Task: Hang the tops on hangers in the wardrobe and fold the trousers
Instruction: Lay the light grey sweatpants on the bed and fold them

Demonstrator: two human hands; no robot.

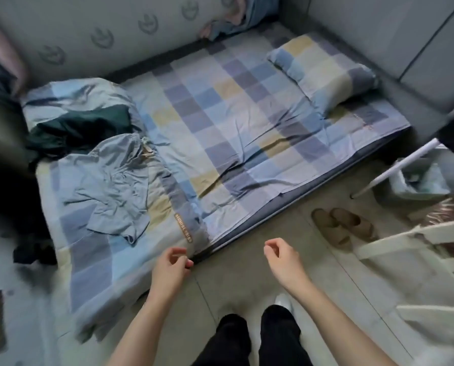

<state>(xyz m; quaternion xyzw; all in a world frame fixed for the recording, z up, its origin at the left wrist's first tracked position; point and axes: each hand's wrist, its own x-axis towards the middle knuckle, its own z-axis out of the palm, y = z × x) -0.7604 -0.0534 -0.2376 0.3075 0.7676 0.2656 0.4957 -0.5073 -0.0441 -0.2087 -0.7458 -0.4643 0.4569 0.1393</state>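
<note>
Head view: the left hand (pixel 171 262) and right hand (pixel 281 256) hang over the floor by the bed (pixel 247 122) edge, fingers loosely curled, holding nothing. A crumpled pale blue garment (pixel 112 180) lies on the bed's left part, a dark green garment (pixel 83 130) just behind it.

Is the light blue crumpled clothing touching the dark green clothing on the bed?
Touching. The head view shows the light blue garment with its upper edge lying against the dark green garment, no sheet visible between them.
</note>
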